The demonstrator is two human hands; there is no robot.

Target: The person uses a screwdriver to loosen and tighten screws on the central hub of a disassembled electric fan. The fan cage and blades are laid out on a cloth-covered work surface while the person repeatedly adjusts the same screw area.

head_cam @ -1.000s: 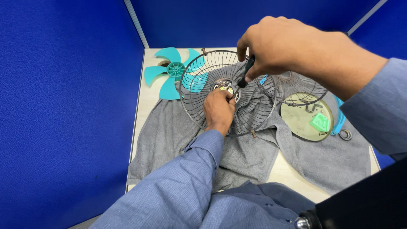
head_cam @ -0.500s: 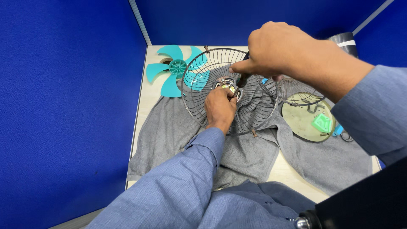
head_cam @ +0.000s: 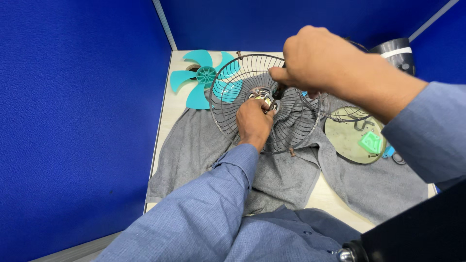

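Over grey cloth (head_cam: 194,150): left hand (head_cam: 253,122) grips fan guard (head_cam: 264,104) hub; right hand (head_cam: 315,60) clenches screwdriver (head_cam: 280,90).

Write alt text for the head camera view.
A left hand steadies the hub of a round wire fan guard while the right hand holds a dark tool to it, above a grey cloth beside teal plastic fan blades.

Teal fan blade (head_cam: 201,77), dark wire guard (head_cam: 242,82), grey cloth (head_cam: 194,150), blue walls (head_cam: 73,121).
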